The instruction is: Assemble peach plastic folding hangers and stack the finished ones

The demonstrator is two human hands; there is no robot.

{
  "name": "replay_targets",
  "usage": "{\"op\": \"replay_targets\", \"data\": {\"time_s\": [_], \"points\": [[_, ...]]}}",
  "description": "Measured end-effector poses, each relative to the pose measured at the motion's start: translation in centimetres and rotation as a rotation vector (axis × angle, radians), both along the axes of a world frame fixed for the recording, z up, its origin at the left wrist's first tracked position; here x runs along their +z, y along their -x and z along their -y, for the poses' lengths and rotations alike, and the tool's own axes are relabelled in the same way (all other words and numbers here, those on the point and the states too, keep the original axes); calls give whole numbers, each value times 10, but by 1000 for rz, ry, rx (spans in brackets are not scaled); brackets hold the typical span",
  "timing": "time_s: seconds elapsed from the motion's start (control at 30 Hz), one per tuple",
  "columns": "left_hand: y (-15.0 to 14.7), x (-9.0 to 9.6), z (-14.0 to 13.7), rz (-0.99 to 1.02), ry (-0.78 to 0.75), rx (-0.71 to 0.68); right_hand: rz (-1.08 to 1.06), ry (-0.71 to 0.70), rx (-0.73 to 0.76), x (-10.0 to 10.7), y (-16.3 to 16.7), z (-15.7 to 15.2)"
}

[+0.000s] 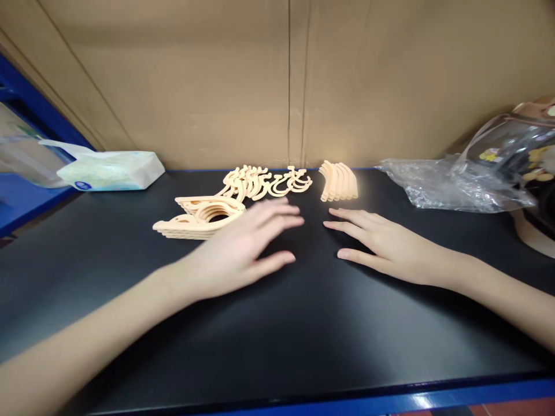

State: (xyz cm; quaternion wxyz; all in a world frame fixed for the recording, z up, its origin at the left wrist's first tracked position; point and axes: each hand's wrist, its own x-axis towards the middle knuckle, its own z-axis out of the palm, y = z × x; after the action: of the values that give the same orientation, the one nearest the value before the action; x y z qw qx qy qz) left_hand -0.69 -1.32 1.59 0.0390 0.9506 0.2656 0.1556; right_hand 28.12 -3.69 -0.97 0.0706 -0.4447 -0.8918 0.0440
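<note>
My left hand (243,245) is over the black tabletop with its fingers apart and nothing in it. Beside its wrist and knuckles lies a stack of peach plastic hanger bodies (186,226), partly hidden by the hand. My right hand (385,242) reaches in from the right, fingers spread and empty. Just beyond its fingertips sits a neat row of curved peach plastic pieces (340,182), apart from the hand. Further back, past my left hand, lie a heap of small curved peach pieces (247,182) and several loose peach hooks (288,182).
A pack of tissues (115,170) stands at the back left, one tissue pulled out. Crumpled clear plastic wrap (459,188) and a see-through bag (515,144) are at the back right. A cardboard wall (186,86) rises behind the black table (303,341).
</note>
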Motion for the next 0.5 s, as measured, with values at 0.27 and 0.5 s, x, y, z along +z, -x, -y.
{"op": "replay_targets", "data": {"time_s": [0.27,0.5], "points": [[-7,-17,5,-107,105,-68,-6,-3,3,-1,0,-1],[30,27,-20,-36,-115,125,20,12,2,1,0,0]]}}
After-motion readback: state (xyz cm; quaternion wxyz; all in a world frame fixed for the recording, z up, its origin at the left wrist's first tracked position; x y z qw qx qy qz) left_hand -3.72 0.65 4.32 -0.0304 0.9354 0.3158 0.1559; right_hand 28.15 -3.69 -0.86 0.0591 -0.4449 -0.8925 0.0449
